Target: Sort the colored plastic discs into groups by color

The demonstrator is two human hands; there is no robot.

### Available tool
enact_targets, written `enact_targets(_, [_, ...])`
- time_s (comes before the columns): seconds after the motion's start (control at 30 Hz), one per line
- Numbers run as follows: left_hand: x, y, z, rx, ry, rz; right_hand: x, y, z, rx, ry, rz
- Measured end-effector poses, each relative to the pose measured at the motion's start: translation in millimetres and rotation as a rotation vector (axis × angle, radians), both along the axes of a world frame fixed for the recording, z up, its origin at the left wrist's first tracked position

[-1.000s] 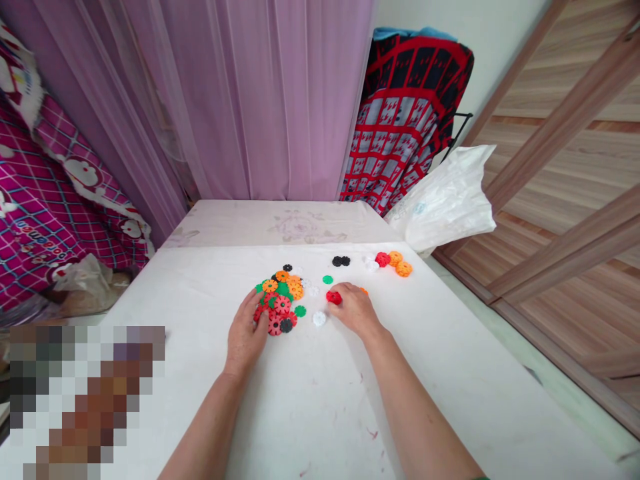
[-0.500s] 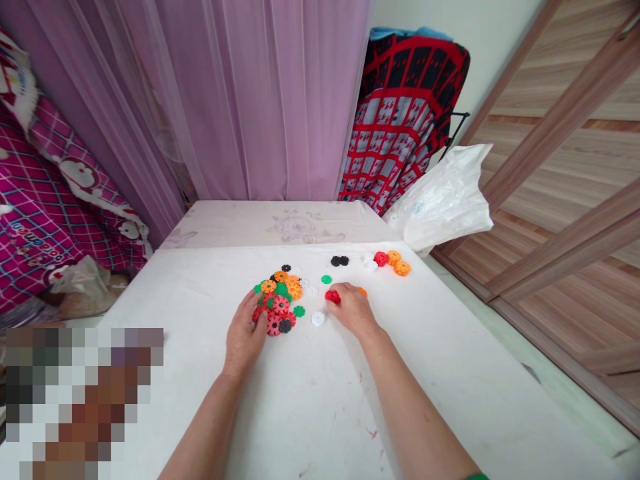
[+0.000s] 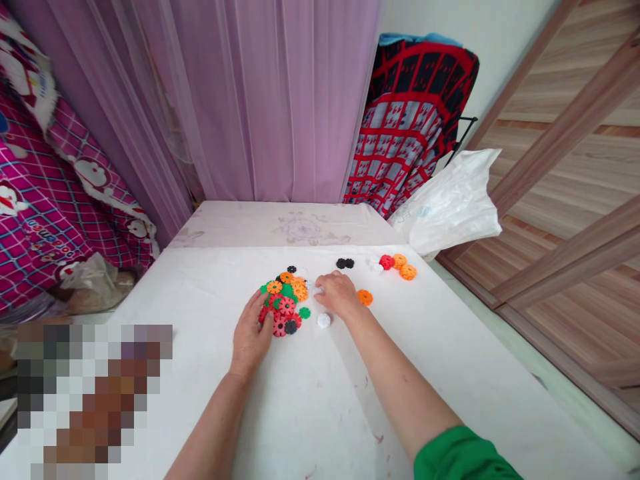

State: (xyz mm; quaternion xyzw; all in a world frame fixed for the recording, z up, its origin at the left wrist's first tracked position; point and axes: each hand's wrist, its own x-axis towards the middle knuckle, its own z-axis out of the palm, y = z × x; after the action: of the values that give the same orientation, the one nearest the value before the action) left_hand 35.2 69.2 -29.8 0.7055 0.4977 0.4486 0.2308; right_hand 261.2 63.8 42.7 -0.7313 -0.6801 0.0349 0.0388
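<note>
A loose pile of flower-shaped notched plastic discs in red, green, orange, black and white lies on the white-covered table. My left hand rests at the pile's left side, fingers apart and touching its edge, holding nothing. To the right of the pile, my right hand has its fingertips closed on a white notched disc. Below them lies another white disc. A green disc sits beside the pile, and an orange disc is just right of my right wrist. What lies under my right palm is hidden.
Farther back are black discs and a cluster of white, red and orange discs. A white plastic bag stands at the table's far right corner. Purple curtains hang behind, and wooden doors stand to the right.
My right hand has moved left toward the pile, onto a white disc. The red disc it held is no longer visible there. My left hand stays by the pile; the view has shifted slightly.
</note>
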Motion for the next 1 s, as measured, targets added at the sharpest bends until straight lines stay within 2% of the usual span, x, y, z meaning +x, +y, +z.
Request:
enact_targets(0.23, [0.6, -1.8, 1.9, -0.017, -0.001, -0.015, -4.2, 4.9, -0.2, -0.039, 0.000, -0.037])
enact_targets(0.33, [1.0, -2.3, 3.7, -0.007, -0.017, -0.018, -0.8, -4.7, 7.0, -0.013, 0.091, -0.084])
enact_targets(0.43, [1.4, -2.4, 4.7, -0.006, -0.016, -0.019, 4.0, -24.8, 15.0, 0.018, 0.214, -0.106])
enact_targets(0.63, [0.6, -1.6, 2.7, -0.030, -0.004, -0.009, -0.3, -59.9, 21.5, -0.034, 0.227, -0.012])
enact_targets(1.0, [0.6, -2.0, 4.1, -0.018, 0.017, -0.001, -7.3, -61.5, 14.2, -0.057, 0.166, 0.055])
